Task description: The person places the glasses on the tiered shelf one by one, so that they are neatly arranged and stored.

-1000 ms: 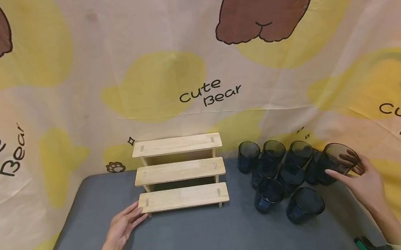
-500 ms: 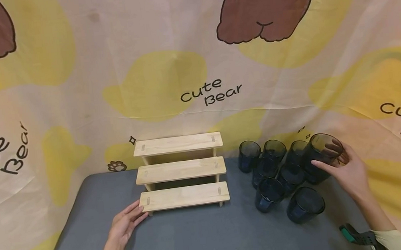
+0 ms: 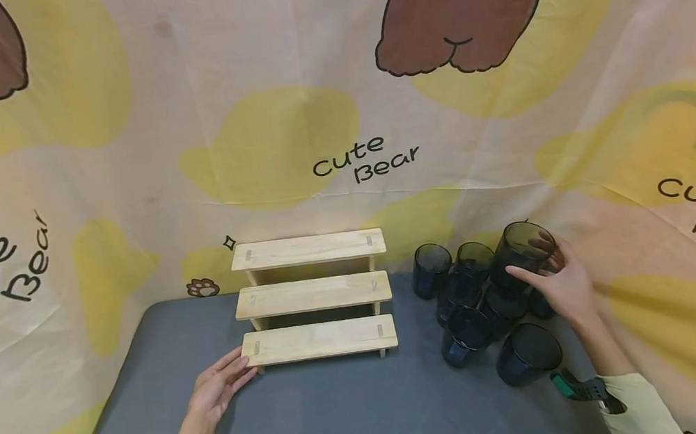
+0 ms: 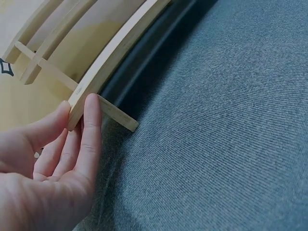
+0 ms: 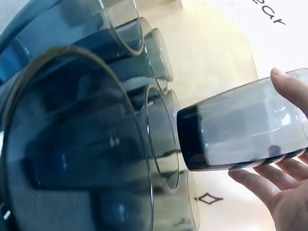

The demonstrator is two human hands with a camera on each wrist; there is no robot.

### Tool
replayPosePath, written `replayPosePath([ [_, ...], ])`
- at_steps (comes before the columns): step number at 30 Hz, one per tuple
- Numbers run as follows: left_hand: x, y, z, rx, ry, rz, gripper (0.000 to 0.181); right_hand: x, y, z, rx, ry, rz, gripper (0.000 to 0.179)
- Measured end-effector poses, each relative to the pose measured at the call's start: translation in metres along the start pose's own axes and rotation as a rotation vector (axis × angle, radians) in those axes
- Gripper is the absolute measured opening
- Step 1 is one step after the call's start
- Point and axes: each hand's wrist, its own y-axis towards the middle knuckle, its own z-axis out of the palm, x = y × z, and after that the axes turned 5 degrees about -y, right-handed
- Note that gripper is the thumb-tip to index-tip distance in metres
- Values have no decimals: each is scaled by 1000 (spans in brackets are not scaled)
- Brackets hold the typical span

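My right hand (image 3: 562, 287) grips a dark tinted drinking glass (image 3: 518, 256), thumb on one side and fingers round the other. In the right wrist view this glass (image 5: 240, 127) is raised above the rims of the other glasses. My left hand (image 3: 214, 390) pinches the left end of the lowest step of a three-tier wooden shelf (image 3: 319, 341). The left wrist view shows the thumb on top of the board (image 4: 96, 79) and a finger underneath, near a shelf leg (image 4: 120, 118).
Several more dark glasses stand in a cluster right of the shelf, including a front one (image 3: 528, 355) and a back-left one (image 3: 431, 270). Grey cloth (image 3: 342, 413) covers the table. A printed curtain (image 3: 266, 148) hangs close behind the shelf and glasses.
My right hand has carried the glass leftward and slightly up, from the right side of the cluster to over its back part. My left hand has stayed on the shelf's end.
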Motion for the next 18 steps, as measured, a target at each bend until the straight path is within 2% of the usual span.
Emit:
replayPosePath([
  [6, -1, -1, 0, 5, -2, -4, 67, 13, 5, 13, 10, 13, 25, 79],
  [18, -3, -4, 3, 10, -24, -20, 65, 34, 23, 50, 58, 22, -35, 83],
])
